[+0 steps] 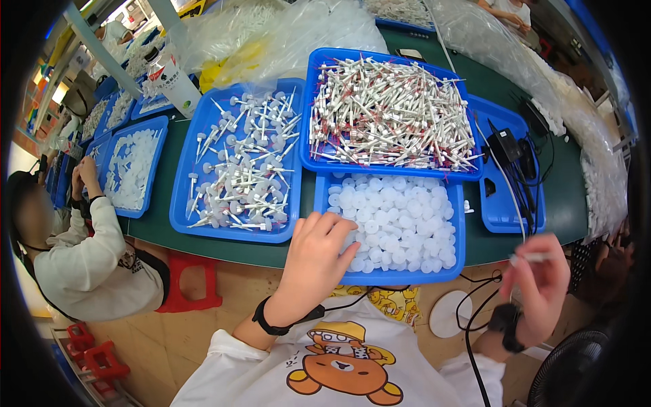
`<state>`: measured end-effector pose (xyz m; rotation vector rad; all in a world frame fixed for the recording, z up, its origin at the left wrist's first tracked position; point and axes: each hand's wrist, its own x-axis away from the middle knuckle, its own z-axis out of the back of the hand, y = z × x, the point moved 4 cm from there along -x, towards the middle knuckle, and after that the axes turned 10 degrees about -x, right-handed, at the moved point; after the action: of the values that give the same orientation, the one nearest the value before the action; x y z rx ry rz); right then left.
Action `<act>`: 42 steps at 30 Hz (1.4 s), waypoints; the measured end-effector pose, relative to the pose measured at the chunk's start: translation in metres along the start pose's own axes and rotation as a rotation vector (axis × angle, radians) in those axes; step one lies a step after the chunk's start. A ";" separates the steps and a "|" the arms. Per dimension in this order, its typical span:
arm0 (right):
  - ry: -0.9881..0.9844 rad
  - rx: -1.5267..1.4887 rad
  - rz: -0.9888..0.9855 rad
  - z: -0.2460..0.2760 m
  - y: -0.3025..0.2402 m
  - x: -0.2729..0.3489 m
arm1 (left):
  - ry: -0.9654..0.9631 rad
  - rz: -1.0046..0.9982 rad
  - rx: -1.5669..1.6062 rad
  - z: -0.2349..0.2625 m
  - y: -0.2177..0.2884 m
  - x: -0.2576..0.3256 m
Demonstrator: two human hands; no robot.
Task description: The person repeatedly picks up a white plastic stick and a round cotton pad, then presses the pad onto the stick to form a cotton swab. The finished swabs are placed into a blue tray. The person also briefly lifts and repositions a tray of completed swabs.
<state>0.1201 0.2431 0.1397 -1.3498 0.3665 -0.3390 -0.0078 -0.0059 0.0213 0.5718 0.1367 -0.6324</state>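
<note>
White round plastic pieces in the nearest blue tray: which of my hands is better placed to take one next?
Probably your left hand: its fingers are at the white round pieces, while your right hand is outside the blue tray, apparently pinching a slender white piece.

Well beyond the left hand (319, 251), to its left, a white bottle (178, 87) carries dark characters, a red patch and a green mark. Past the bottle, a yellow piece (192, 9) bears bold black lettering, partly cut off. Nearer the body than that hand, a white shirt (234, 370) has small dark script beside its bear print (342, 370); it is too small to read.
</note>
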 end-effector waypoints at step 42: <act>-0.138 -0.590 0.549 -0.155 0.075 0.019 | -0.190 0.282 1.755 -0.001 -0.013 0.035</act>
<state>0.0696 0.1125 0.0369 -1.7604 0.7360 0.3476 0.0123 -0.0320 0.0042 2.1534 -0.7644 -0.3894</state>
